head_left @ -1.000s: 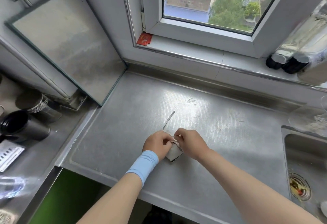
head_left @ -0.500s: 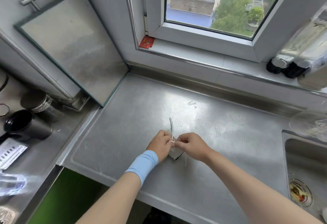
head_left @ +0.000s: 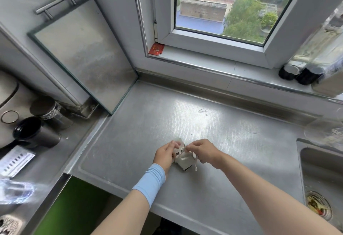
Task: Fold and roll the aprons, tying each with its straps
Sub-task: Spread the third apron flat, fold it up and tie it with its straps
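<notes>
Apron bundle [head_left: 183, 161]: small pale roll lying on the steel tabletop [head_left: 141, 141], well left of the sink [head_left: 321, 175], near the front edge.
Left hand [head_left: 165, 154]: fingers pinched on a strap [head_left: 179, 149] at the bundle's left side; blue wristband [head_left: 151, 181] behind it.
Right hand [head_left: 202, 151]: fingertips pinching the strap end above the bundle.
Step, by my reading: tying the knot.
Handling: soft, light, limp cloth; likely to unroll if let go, so hold the straps close to the knot.

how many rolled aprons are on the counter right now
1. The rolled apron sits near the front edge of the steel counter, between the left hand and the right hand, which pinch its straps. No others show; more may lie out of view.
</notes>
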{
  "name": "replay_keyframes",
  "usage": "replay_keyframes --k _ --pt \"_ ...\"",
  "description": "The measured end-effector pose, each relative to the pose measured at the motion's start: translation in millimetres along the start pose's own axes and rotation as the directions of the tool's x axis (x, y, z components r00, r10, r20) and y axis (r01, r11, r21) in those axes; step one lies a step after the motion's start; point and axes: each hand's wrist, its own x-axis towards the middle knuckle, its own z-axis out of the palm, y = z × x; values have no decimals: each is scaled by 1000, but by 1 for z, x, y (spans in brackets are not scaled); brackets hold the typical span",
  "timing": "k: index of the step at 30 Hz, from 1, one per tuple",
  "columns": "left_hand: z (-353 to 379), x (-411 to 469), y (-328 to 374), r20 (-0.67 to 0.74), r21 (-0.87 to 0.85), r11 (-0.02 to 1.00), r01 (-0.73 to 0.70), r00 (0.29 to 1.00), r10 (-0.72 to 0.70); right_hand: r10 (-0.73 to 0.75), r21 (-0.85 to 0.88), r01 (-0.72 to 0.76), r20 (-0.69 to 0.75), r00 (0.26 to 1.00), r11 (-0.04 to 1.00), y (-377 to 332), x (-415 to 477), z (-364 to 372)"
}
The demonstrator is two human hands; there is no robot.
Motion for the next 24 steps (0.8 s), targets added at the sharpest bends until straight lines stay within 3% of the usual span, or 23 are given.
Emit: replay_keyframes --k 3,7,12,18,23,24 --pt "-6 -1 -6 -35 24 1000 6 999 -5 -16 -62 16 -2 1000 998 -6 1 4" --pt "-4 1 -4 5 270 963 -9 1000 8 -55 -68 56 9 998 996 -11 6 13" --pt "-15 4 4 24 380 923 -61 998 55 -58 -122 60 19 998 991 -13 10 8" --pt "-41 10 15 99 742 670 -36 993 -57 -165 -459 170 53 985 872 -21 24 -14" --pt "-58 20 19 145 758 650 -44 984 -102 -148 -564 126 7 989 816 -27 33 -14" --pt "-58 22 20 156 749 660 -56 983 -93 -156 -651 123 7 988 749 -27 36 -11"
